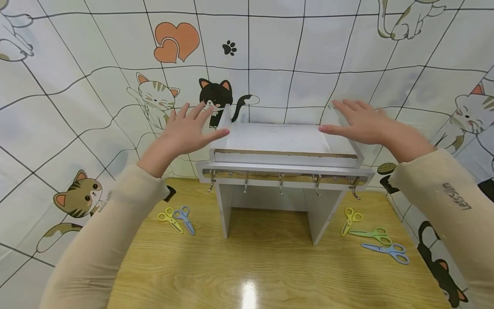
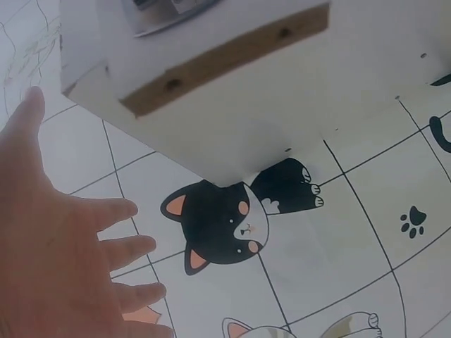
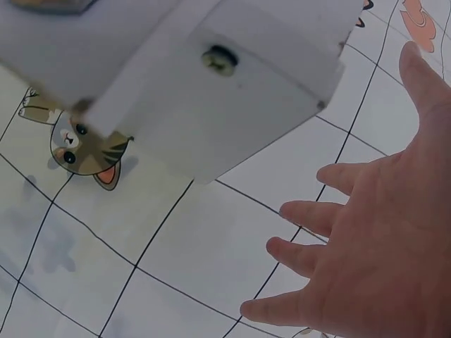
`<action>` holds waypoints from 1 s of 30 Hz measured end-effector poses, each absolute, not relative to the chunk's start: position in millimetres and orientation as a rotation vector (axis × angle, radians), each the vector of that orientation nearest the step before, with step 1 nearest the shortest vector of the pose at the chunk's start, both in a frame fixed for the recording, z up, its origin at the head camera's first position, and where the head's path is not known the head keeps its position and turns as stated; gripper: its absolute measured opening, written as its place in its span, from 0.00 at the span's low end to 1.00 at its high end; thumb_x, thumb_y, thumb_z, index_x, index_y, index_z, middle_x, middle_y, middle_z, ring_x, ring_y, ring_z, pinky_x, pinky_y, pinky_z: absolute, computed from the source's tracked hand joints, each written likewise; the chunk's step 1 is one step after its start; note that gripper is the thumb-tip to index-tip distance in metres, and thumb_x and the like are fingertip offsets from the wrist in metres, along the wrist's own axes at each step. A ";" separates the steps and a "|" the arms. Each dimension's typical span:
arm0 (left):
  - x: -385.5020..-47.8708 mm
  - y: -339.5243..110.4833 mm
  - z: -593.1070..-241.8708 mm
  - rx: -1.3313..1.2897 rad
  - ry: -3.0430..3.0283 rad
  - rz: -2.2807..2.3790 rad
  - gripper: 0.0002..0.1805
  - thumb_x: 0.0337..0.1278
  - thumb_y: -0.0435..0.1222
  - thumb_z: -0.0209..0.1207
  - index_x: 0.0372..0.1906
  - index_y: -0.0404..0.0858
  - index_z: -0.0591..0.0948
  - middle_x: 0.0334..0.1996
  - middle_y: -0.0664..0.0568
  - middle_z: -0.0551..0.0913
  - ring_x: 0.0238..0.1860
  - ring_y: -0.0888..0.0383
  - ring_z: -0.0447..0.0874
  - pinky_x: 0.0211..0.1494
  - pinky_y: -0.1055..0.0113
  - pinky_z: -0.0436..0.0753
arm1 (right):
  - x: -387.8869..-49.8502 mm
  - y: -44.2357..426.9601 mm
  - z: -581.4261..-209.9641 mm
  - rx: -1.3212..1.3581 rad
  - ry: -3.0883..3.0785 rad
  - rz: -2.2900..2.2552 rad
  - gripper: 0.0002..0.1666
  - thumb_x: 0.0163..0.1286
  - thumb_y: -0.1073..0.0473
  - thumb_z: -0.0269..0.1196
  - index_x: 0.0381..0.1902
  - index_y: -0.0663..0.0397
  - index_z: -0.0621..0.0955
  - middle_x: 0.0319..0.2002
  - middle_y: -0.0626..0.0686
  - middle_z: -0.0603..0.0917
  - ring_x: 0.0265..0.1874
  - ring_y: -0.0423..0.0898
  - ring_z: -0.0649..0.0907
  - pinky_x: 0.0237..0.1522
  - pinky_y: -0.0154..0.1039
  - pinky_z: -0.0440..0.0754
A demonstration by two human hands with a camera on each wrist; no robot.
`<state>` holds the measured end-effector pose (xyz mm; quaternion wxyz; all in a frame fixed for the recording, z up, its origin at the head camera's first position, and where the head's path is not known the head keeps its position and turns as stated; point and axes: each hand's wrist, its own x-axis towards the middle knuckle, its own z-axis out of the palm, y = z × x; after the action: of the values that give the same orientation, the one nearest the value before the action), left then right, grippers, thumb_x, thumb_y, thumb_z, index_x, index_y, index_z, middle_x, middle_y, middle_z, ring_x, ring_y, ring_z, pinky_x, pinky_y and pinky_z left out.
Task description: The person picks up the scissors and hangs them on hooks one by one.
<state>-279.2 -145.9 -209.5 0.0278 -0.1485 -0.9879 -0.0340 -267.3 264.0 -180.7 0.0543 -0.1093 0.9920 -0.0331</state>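
Observation:
A white shelf stand [image 1: 270, 159] with a row of metal hooks [image 1: 281, 184] along its front edge stands upright on the wooden table. My left hand [image 1: 187, 131], fingers spread, hovers by the stand's upper left side. In the left wrist view the left hand [image 2: 53, 232] is apart from the white side panel [image 2: 204, 134]. On the other side, my right hand [image 1: 360, 122] is held out at the top right, thumb pointing inward. The right wrist view shows that hand [image 3: 380, 232] with straight fingers, away from the stand's white panel [image 3: 232, 113]. Neither hand holds anything.
Left of the stand lie yellow scissors [image 1: 170, 219] and blue scissors [image 1: 185, 219]. To its right are another yellow pair [image 1: 349, 222], green scissors [image 1: 372, 234] and another blue pair [image 1: 387, 251]. A cat-print wall covering [image 1: 270, 43] surrounds the wooden table [image 1: 270, 266].

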 end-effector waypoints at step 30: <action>-274.4 -214.8 -251.4 -0.362 -3.120 -0.364 0.52 0.65 0.72 0.33 0.80 0.40 0.47 0.80 0.36 0.43 0.78 0.28 0.36 0.79 0.30 0.43 | -259.5 337.8 -217.6 -0.220 3.027 -0.174 0.60 0.71 0.23 0.41 0.79 0.60 0.39 0.76 0.77 0.41 0.71 0.81 0.45 0.62 0.87 0.43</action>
<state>-274.4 -214.8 -251.4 -0.0104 -0.1145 -0.9867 -0.1150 -259.5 337.8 -217.6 0.0509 -0.0724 0.9944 -0.0571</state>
